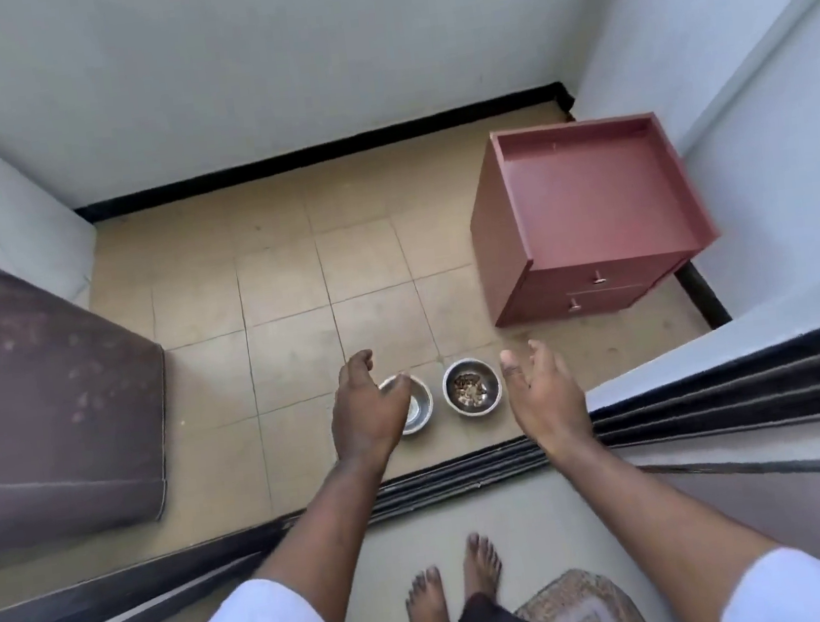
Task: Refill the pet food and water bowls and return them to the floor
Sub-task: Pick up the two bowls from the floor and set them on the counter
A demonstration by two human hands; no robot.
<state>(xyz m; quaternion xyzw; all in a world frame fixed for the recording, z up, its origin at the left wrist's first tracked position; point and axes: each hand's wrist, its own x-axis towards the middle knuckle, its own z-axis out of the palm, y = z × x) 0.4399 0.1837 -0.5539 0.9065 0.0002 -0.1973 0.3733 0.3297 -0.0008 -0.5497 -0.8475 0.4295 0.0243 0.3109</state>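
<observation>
No writing or brand can be read anywhere. Two steel bowls sit side by side on the tiled floor (281,285), just past the door track: the food bowl (472,387) holds brown kibble, and the other bowl (417,408) lies partly hidden behind the left grip (366,409). Both the left and the right grip (544,392) hang released and empty above them, touching neither. One red cabinet (587,216) with two drawers stands near.

Shiny metal bowls (472,387), matt floor tiles (282,295)
</observation>
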